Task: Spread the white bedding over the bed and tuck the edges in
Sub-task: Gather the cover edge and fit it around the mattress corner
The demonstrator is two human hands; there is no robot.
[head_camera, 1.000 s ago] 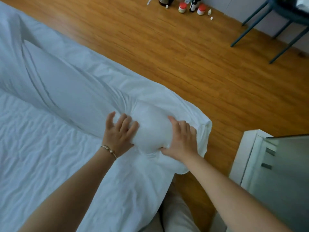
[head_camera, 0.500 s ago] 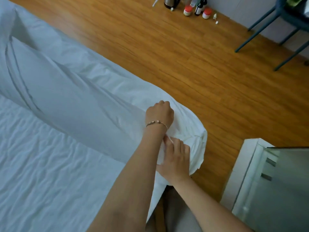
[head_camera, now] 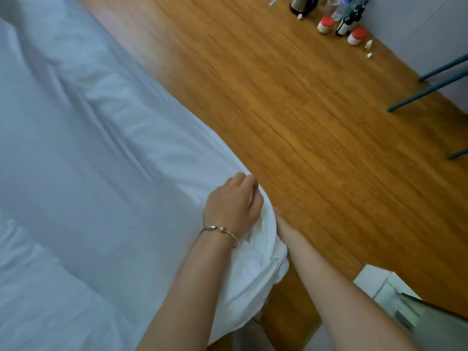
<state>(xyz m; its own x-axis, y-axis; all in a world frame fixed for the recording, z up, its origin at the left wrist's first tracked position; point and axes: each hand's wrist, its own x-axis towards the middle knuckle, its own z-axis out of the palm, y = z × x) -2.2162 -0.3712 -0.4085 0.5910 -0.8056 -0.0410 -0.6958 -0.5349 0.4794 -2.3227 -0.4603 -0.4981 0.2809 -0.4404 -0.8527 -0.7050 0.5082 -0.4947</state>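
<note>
Both hands have slid along the bedding (head_camera: pixel 106 153) edge: left hand (head_camera: pixel 231 206) gripping, right hand (head_camera: pixel 278 219) hidden.

The bedding (head_camera: pixel 106 173) is plain white with a bluish cast in its creases. The floor (head_camera: pixel 316 127) is warm orange-brown wood with darker grain streaks. At far right, two small jars (head_camera: pixel 325 24) carry red lids, and the chair legs (head_camera: pixel 430 89) are dark teal.

My left hand (head_camera: pixel 231 205) reaches forward with fingers curled, knuckles up; my right hand (head_camera: pixel 278 219) is mostly hidden, forearm stretched alongside.
</note>
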